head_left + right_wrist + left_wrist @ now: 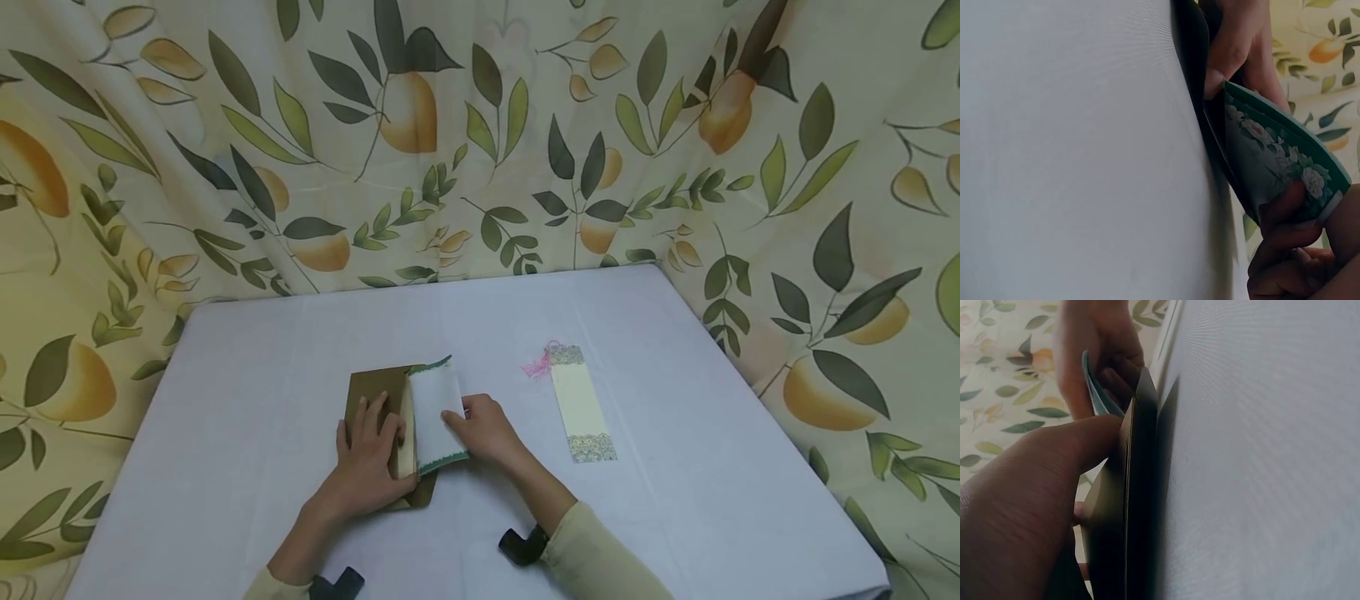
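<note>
A flat brown paper piece [363, 386], like an envelope or a cover, lies left of the table's middle. My left hand [365, 467] rests on it with fingers spread, its thumb along the near edge. In the left wrist view that thumb [1094, 440] presses the brown edge. A white card [437, 412] with green-trimmed ends slants up beside a cream strip on the brown piece. My right hand [486, 429] pinches the card's right edge between thumb and fingers. White roses and green leaves show on the card's lower face [1285, 150] in the right wrist view.
A cream bookmark [582, 400] with flowered ends and a pink tassel [537, 364] lies to the right of my right hand. White cloth [712, 500] covers the table. Behind and at both sides hangs a curtain [480, 167] printed with leaves and fruit.
</note>
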Demonstrator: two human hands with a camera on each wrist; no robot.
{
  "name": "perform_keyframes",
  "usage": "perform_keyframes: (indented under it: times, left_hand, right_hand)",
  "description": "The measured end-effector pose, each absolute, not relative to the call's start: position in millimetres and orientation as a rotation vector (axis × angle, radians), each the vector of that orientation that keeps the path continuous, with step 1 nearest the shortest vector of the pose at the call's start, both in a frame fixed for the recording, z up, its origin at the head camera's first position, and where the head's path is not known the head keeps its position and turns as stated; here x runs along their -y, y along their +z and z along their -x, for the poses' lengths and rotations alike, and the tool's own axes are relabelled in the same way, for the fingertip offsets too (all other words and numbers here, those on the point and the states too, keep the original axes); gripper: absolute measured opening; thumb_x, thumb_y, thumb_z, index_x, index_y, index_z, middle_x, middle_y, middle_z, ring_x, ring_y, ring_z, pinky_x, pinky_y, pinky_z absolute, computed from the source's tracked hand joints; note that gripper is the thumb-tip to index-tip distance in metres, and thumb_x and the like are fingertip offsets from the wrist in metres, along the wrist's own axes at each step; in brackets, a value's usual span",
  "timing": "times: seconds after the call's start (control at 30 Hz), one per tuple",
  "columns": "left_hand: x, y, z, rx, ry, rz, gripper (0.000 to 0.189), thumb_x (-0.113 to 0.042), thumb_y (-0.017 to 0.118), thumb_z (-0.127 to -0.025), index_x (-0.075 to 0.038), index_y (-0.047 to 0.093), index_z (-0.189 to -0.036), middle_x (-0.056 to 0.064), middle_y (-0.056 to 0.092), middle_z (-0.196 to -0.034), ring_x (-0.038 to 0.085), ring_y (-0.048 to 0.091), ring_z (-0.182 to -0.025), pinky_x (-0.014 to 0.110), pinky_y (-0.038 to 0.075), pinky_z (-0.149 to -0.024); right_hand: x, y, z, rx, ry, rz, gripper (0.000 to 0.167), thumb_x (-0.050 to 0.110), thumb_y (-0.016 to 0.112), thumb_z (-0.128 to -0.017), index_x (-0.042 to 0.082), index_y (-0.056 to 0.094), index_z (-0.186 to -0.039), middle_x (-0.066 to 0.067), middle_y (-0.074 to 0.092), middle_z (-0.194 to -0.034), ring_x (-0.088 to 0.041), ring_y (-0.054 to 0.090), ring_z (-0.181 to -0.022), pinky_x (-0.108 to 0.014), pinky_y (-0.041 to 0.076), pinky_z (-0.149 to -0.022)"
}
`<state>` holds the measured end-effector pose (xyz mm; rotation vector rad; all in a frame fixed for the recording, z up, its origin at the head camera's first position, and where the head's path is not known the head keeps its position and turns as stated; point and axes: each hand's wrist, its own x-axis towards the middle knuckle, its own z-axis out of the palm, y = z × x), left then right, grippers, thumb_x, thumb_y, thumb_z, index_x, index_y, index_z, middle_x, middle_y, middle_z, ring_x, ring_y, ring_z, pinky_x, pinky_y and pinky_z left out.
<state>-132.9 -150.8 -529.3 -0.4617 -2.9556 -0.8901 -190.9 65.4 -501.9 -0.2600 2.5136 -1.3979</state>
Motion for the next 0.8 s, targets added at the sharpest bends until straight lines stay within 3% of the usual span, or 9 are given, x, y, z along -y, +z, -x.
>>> perform_keyframes:
  times: [0.17, 0.4, 0.8]
  left_hand:
    - [152, -529, 133, 2.961, -0.864, 0.459, 0.059, -0.047, 0.085, -0.073, -0.021, 0.045, -0.107, 0.026, 0.019, -0.164, 0.054, 0.003, -0.151, 0.083, 0.005, -0.105]
    - [152, -529, 134, 2.981, -0.846, 0.466, 0.063, -0.05, 0.086, -0.07, -0.021, 0.045, -0.107, 0.025, 0.019, -0.164, 0.053, 0.002, -0.151, 0.082, 0.006, -0.105]
    - [153, -529, 133, 2.953, -0.894, 0.493, 0.061, -0.049, 0.087, -0.072, -0.022, 0.044, -0.105, 0.026, 0.018, -0.164, 0.054, 0.003, -0.151, 0.082, 0.005, -0.105]
  right_hand:
    - [-59, -500, 193, -2.533, -1.385, 0.238, 0.024, 0.019, 0.068, -0.098, -0.004, 0.074, -0.092, -0.001, 0.065, -0.067, -0.013, 0.057, -0.059, -0.029, 0.045, -0.053]
    - [-54, -498, 189, -2.528, -1.302, 0.246, 0.034, 0.02, 0.07, -0.096, 0.003, 0.068, -0.067, 0.003, 0.052, -0.054, -0.01, 0.044, -0.05, -0.025, 0.034, -0.045]
    - [-41, -501, 189, -2.458, -1.154, 0.335, 0.037, 0.023, 0.069, -0.099, 0.004, 0.063, -0.068, 0.0, 0.052, -0.058, -0.011, 0.044, -0.049, -0.025, 0.035, -0.045]
